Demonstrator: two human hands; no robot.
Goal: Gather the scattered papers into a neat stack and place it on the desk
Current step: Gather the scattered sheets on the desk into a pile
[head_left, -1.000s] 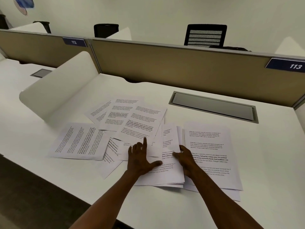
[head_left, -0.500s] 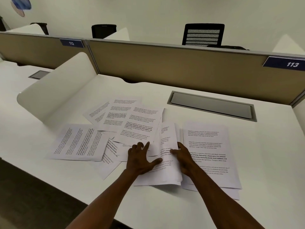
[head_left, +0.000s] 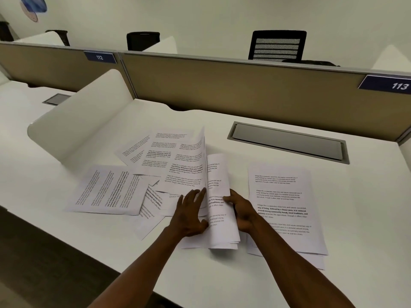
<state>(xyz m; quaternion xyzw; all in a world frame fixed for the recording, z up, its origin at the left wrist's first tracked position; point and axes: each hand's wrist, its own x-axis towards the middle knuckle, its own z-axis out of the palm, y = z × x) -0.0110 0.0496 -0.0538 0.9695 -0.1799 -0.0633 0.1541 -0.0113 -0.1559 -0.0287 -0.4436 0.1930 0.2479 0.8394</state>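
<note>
1. Spreading white under everything, the desk [head_left: 289,274] carries all the sheets; its back edge meets a tan partition [head_left: 222,85], and a grey cable hatch [head_left: 287,142] sits near that edge, right of centre.
2. The scattered papers [head_left: 169,165] still fan out left of centre: one sheet lies flat toward the left edge [head_left: 106,192], others overlap at angles behind and beside it, none yet squared.
3. A separate flat pile [head_left: 282,207] rests toward the right, near the front edge, its sheets roughly aligned but with lower corners sticking out.
4. Between the two groups, a small bundle [head_left: 220,210] has curled up off the surface since a second ago, when it lay flat; a sheet beside it now stands lifted on its edge too.
5. The left hand [head_left: 189,216] lies spread with its fingers against the bundle's left side; the right hand [head_left: 242,212] curls around the right side. The two are near each other, pinching the bundle between them.
6. This lift suggests gathering has truly begun, but it is early: most sheets are loose, and I judge the curled bundle may slip or crease unless it is tapped square.
</note>
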